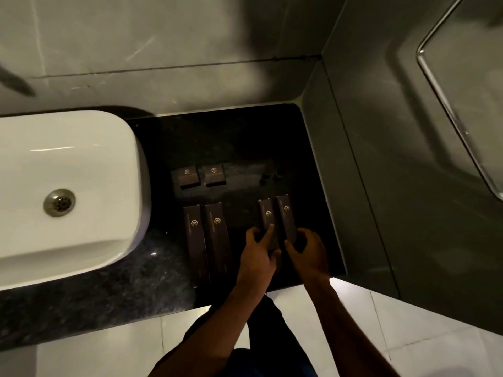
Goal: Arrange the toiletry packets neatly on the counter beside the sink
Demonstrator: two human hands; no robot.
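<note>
Head view shows your left hand (pixel 257 250) with its grip closed on the near end of the inner long packet (pixel 268 219), forefinger laid flat along its top. Your right hand (pixel 309 250) has its grip closed round the near end of the outer long packet (pixel 285 217). These two lie side by side, nearly touching, near the bench's right side.

Further left, a second pair of long packets (pixel 206 240) lies parallel beside the sink (pixel 68 191), reaching closer to the near edge than the pair you hold. Behind them two small square boxes (pixel 200 174) sit side by side. All of it rests on the dark bench (pixel 245 137).

You look to be squaring up the right-hand pair, with most of the layout done. The next move calls for setting their ends level with each other and with the left pair, then letting go without nudging them askew.
</note>
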